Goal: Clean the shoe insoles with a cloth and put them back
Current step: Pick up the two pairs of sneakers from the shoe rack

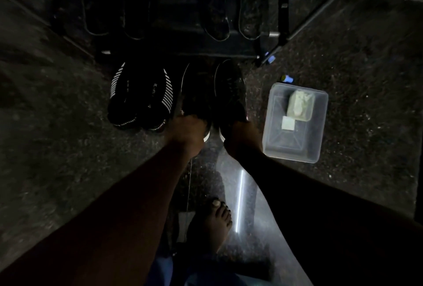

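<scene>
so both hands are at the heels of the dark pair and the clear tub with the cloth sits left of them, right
No: the head view shows the clear tub with the cloth to the right of the dark pair.

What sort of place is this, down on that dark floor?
Likely a home corner by a shoe rack: striped shoes and dark shoes stand before it on a speckled stone floor, with a clear tub beside them.

one head-worn wide-angle view looks steeply down and forward at the dark floor (68, 148), near, with both forearms reaching away from the camera.
</scene>
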A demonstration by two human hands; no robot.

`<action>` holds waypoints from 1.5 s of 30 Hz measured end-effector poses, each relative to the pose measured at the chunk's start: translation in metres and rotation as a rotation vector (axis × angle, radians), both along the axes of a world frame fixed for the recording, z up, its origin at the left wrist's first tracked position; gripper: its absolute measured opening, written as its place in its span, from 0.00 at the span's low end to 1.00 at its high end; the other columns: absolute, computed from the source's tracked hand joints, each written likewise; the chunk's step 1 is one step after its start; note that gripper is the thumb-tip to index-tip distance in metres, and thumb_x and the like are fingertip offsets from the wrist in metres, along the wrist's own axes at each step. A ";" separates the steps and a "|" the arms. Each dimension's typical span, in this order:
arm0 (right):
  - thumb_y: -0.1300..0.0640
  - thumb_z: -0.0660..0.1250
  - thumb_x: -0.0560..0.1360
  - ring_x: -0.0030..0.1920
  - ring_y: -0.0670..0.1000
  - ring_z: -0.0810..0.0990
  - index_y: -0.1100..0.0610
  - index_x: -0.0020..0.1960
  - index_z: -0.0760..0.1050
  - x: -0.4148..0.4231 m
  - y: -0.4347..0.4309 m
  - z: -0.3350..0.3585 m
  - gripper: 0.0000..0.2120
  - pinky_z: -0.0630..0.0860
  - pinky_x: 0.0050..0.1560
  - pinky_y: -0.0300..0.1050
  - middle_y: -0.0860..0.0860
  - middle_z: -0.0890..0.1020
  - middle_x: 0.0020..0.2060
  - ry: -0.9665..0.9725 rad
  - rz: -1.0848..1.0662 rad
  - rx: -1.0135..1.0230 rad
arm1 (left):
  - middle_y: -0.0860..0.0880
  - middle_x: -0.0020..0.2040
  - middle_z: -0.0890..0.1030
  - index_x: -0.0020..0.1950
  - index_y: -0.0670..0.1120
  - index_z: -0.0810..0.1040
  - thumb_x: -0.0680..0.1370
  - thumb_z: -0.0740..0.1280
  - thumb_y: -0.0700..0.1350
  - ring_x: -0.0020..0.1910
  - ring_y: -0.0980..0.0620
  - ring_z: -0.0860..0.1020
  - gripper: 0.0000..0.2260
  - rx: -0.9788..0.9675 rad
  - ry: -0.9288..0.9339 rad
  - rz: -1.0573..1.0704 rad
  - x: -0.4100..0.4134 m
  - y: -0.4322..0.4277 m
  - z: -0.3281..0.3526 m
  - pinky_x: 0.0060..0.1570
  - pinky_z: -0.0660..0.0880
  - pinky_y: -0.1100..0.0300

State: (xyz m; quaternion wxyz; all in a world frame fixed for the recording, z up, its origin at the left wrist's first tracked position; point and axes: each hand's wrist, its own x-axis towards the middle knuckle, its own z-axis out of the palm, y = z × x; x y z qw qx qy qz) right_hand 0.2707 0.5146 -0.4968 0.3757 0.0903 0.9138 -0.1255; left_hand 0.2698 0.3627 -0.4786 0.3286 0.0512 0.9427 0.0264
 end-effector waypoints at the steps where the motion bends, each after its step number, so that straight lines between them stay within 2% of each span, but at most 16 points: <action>1: 0.59 0.67 0.79 0.61 0.61 0.81 0.61 0.66 0.77 0.002 0.003 -0.005 0.16 0.79 0.52 0.48 0.60 0.81 0.60 -0.009 -0.007 0.006 | 0.46 0.63 0.82 0.65 0.51 0.81 0.78 0.67 0.42 0.61 0.41 0.81 0.16 -0.004 -0.006 -0.005 0.003 0.000 -0.006 0.56 0.78 0.52; 4: 0.59 0.66 0.79 0.63 0.63 0.80 0.63 0.67 0.77 0.001 0.010 -0.017 0.18 0.78 0.56 0.48 0.62 0.80 0.63 -0.034 0.006 0.024 | 0.46 0.63 0.82 0.65 0.51 0.81 0.77 0.67 0.41 0.62 0.41 0.81 0.17 0.017 -0.035 0.000 0.008 0.001 -0.022 0.57 0.79 0.51; 8: 0.59 0.67 0.77 0.61 0.61 0.81 0.63 0.63 0.79 0.002 0.012 -0.030 0.16 0.74 0.50 0.43 0.61 0.82 0.60 -0.063 0.020 0.004 | 0.46 0.64 0.81 0.65 0.50 0.81 0.78 0.65 0.40 0.64 0.42 0.80 0.16 0.038 -0.067 0.003 0.014 0.000 -0.040 0.59 0.78 0.49; 12: 0.60 0.70 0.75 0.61 0.58 0.81 0.61 0.66 0.78 0.012 0.009 -0.038 0.20 0.74 0.47 0.40 0.59 0.81 0.61 -0.103 -0.047 -0.081 | 0.44 0.66 0.80 0.66 0.49 0.80 0.79 0.66 0.41 0.67 0.41 0.78 0.15 0.082 -0.088 0.060 0.022 -0.004 -0.053 0.62 0.76 0.49; 15: 0.54 0.73 0.76 0.64 0.59 0.80 0.59 0.73 0.73 0.018 0.004 -0.031 0.27 0.78 0.56 0.45 0.59 0.80 0.65 -0.104 -0.055 -0.146 | 0.43 0.66 0.80 0.67 0.48 0.79 0.80 0.65 0.41 0.66 0.40 0.77 0.15 0.145 -0.121 0.083 0.032 -0.009 -0.053 0.66 0.75 0.47; 18: 0.49 0.73 0.76 0.70 0.58 0.75 0.54 0.79 0.66 0.017 0.003 -0.022 0.34 0.75 0.64 0.47 0.56 0.76 0.72 -0.109 0.005 -0.179 | 0.43 0.64 0.81 0.66 0.49 0.79 0.79 0.63 0.42 0.63 0.40 0.79 0.16 0.164 -0.147 0.109 0.037 -0.012 -0.045 0.63 0.77 0.47; 22: 0.49 0.71 0.78 0.70 0.60 0.75 0.53 0.79 0.65 0.008 -0.004 0.022 0.33 0.76 0.67 0.52 0.57 0.74 0.73 -0.076 0.056 -0.186 | 0.44 0.66 0.80 0.69 0.49 0.78 0.78 0.66 0.42 0.65 0.41 0.79 0.19 0.191 -0.079 0.130 0.029 -0.018 0.010 0.65 0.77 0.49; 25: 0.50 0.69 0.79 0.60 0.58 0.81 0.53 0.71 0.74 0.002 -0.017 0.065 0.22 0.81 0.59 0.54 0.56 0.81 0.63 -0.048 0.069 -0.188 | 0.43 0.67 0.80 0.71 0.48 0.76 0.77 0.67 0.41 0.66 0.41 0.78 0.21 0.186 -0.034 0.112 0.018 -0.021 0.062 0.64 0.77 0.50; 27: 0.48 0.68 0.79 0.57 0.57 0.83 0.53 0.66 0.78 -0.002 -0.027 0.100 0.18 0.81 0.57 0.53 0.55 0.83 0.59 -0.014 0.085 -0.217 | 0.43 0.66 0.80 0.69 0.47 0.77 0.78 0.67 0.42 0.66 0.40 0.78 0.18 0.202 0.001 0.116 0.011 -0.023 0.099 0.63 0.76 0.50; 29: 0.46 0.67 0.79 0.60 0.60 0.82 0.54 0.66 0.79 -0.006 -0.039 0.133 0.19 0.80 0.60 0.56 0.57 0.84 0.60 0.011 0.078 -0.271 | 0.44 0.63 0.81 0.64 0.47 0.79 0.78 0.68 0.46 0.63 0.40 0.80 0.14 0.224 0.037 0.135 0.006 -0.027 0.134 0.60 0.76 0.51; 32: 0.51 0.69 0.78 0.58 0.62 0.83 0.57 0.62 0.82 -0.012 -0.053 0.184 0.16 0.81 0.58 0.55 0.59 0.85 0.57 0.031 0.129 -0.300 | 0.42 0.58 0.83 0.59 0.45 0.81 0.78 0.69 0.48 0.58 0.40 0.82 0.12 0.221 0.041 0.186 0.000 -0.032 0.190 0.54 0.79 0.51; 34: 0.55 0.70 0.77 0.57 0.61 0.84 0.58 0.58 0.83 -0.016 -0.058 0.213 0.12 0.81 0.56 0.52 0.59 0.85 0.54 0.066 0.167 -0.325 | 0.41 0.59 0.83 0.61 0.43 0.82 0.78 0.69 0.45 0.59 0.39 0.82 0.13 0.209 0.023 0.222 -0.002 -0.034 0.222 0.56 0.80 0.51; 39: 0.56 0.68 0.77 0.58 0.61 0.83 0.57 0.58 0.82 -0.020 -0.064 0.272 0.11 0.79 0.56 0.49 0.58 0.85 0.56 0.144 0.201 -0.314 | 0.41 0.57 0.84 0.59 0.44 0.83 0.76 0.71 0.45 0.58 0.38 0.83 0.13 0.157 0.043 0.263 -0.001 -0.041 0.280 0.54 0.80 0.49; 45: 0.55 0.69 0.79 0.61 0.60 0.81 0.54 0.63 0.80 -0.014 -0.072 0.286 0.14 0.72 0.53 0.43 0.56 0.84 0.59 0.141 0.199 -0.268 | 0.41 0.58 0.84 0.61 0.44 0.82 0.78 0.69 0.44 0.60 0.38 0.82 0.12 0.205 0.064 0.268 -0.001 -0.054 0.298 0.57 0.79 0.48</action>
